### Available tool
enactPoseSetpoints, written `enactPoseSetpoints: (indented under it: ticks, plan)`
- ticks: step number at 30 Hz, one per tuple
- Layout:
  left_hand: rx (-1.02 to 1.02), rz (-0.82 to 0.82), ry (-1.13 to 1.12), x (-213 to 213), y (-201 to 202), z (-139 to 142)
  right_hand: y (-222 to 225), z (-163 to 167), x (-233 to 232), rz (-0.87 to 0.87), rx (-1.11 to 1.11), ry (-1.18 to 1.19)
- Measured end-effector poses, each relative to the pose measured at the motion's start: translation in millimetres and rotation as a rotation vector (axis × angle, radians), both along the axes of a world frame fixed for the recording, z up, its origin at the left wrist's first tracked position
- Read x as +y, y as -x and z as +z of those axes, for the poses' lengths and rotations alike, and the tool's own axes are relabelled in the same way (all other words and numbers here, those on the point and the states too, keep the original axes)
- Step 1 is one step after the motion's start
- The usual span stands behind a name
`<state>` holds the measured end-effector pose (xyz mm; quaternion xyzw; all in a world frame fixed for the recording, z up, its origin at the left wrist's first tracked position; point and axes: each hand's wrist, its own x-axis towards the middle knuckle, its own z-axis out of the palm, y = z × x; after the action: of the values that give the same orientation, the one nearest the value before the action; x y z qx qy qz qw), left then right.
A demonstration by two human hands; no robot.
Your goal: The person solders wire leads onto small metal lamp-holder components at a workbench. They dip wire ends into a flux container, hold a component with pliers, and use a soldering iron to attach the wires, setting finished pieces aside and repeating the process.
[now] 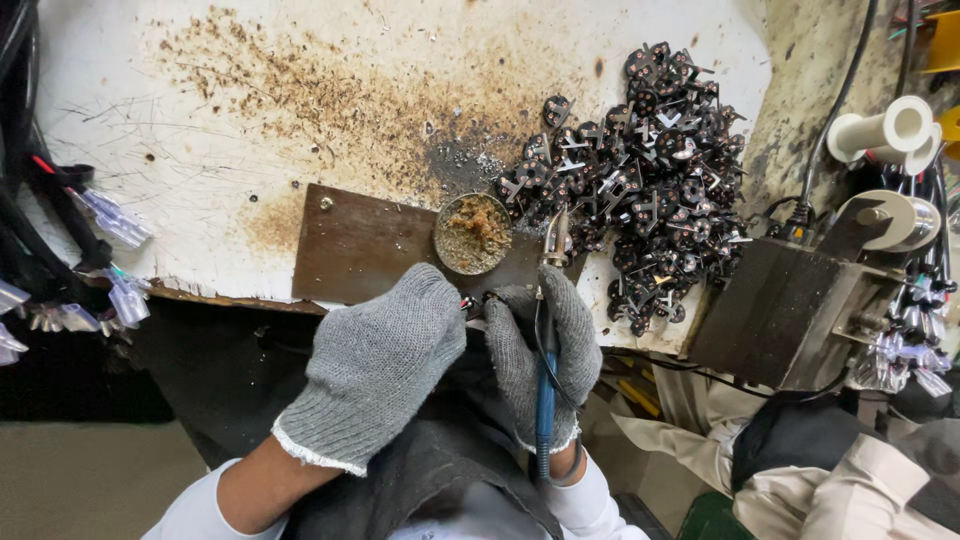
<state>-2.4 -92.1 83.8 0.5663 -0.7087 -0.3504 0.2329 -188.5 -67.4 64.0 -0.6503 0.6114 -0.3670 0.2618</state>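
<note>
Bench (200,150): white top, scratched, speckled w/ brown burn marks. Brown plate (360,245) at front edge; round tin (472,233) on it, full of crusty tan-brown residue. Pile of small black parts (650,170) w/ metal tabs just right of tin, crowding the iron's tip. Metal box (790,310) and white spools (885,130) far right; wire bundles (60,230) left.

Both hands in grey knit gloves. Right hand (545,345) wrapped round blue-handled iron (545,390), tip near tin. Left hand (385,360) pinched narrow on small part (468,301), mostly hidden, between the hands.

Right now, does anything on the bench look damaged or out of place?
Yes: the white bench top is scorched and speckled brown around the flux tin, and its front edge is chipped. The black parts lie in a loose heap.
</note>
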Motion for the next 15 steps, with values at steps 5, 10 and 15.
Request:
enactPoseSetpoints:
  ticks: [5,10,15]
  plan:
    - [-0.031,0.0,0.017,3.0,0.9,-2.8,3.3,-8.1,9.1,-0.012,-0.047,-0.004]
    - [-0.031,0.069,0.037,10.4,6.0,-10.3,-2.2,-3.5,1.7,-0.026,0.097,0.102]
    - [0.309,0.229,0.185,55.9,-3.0,-40.6,-7.3,8.9,-16.1,-0.039,0.052,0.176]
